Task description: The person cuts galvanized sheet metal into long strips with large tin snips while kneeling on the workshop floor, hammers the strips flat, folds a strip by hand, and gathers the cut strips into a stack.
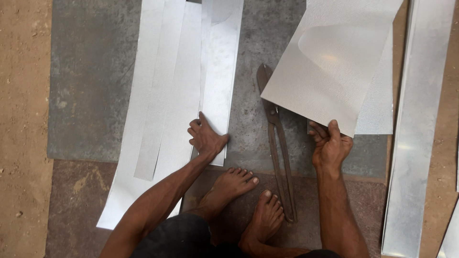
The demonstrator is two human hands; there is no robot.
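My right hand [330, 143] grips the near corner of a shiny metal sheet [330, 67], which is lifted and tilted off the floor. My left hand [205, 138] rests on the near end of a narrow metal strip [220, 71], fingers curled at its edge. Between my hands lie long rusty tin snips [277, 143], jaws pointing away from me. My two bare feet [244, 200] stand just in front of me, the right one touching the snips' handles.
Several long cut metal strips [158, 95] lie overlapping at the left on a dark grey floor plate [91, 81]. Another long strip [416, 129] lies along the right. A second sheet [377, 110] lies under the lifted one. Sandy ground [24, 129] borders the left.
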